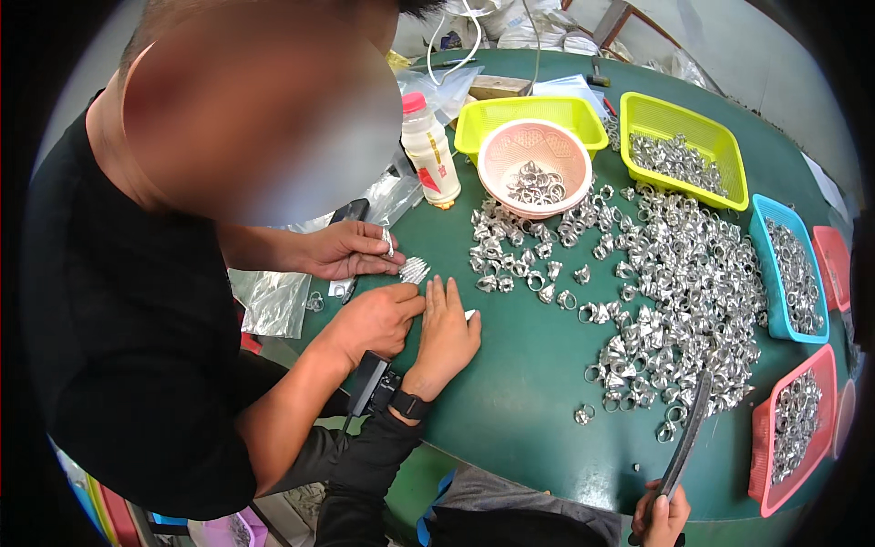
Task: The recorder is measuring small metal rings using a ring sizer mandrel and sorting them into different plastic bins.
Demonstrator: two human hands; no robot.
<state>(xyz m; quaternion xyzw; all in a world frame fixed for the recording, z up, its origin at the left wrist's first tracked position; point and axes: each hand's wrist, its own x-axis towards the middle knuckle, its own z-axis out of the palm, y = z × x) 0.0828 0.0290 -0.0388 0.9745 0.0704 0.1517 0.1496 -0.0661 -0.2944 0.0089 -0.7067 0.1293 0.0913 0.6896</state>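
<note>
Nearest the wearer, at six o'clock on the green tabletop [529, 365], the right hand [663, 518] is closed around the lower end of a dark flat strip [688, 428]. The strip slants up toward twelve o'clock, and its upper end reaches the near edge of the heap of silver metal fittings [679, 283]. At about eight o'clock, the left hand [447, 330] comes out of a black sleeve with a dark wristband. It lies palm down on the tabletop with fingers straight and close together, gripping nothing; a small white item shows at its right edge, kind not discernible. Touching its left side is a co-worker's fist [374, 319], loosely curled. That person's other hand [351, 251] lies just beyond at nine o'clock, pinching a small metal piece beside a short row of fittings [413, 269]. Clear plastic bags [273, 296] lie under and left of those hands. The heap of fittings spreads across the centre and toward three o'clock, with strays scattered around its margins. A red basket [764, 447] at four o'clock and a blue basket [764, 273] at three o'clock both hold fittings. Further off, at twelve o'clock, a pink round basket [510, 150] with a few fittings sits inside a yellow-green basket [483, 118]. A second yellow-green basket [693, 118] at one o'clock holds more. A white bottle with a pink cap [430, 150] stands upright at eleven o'clock.
</note>
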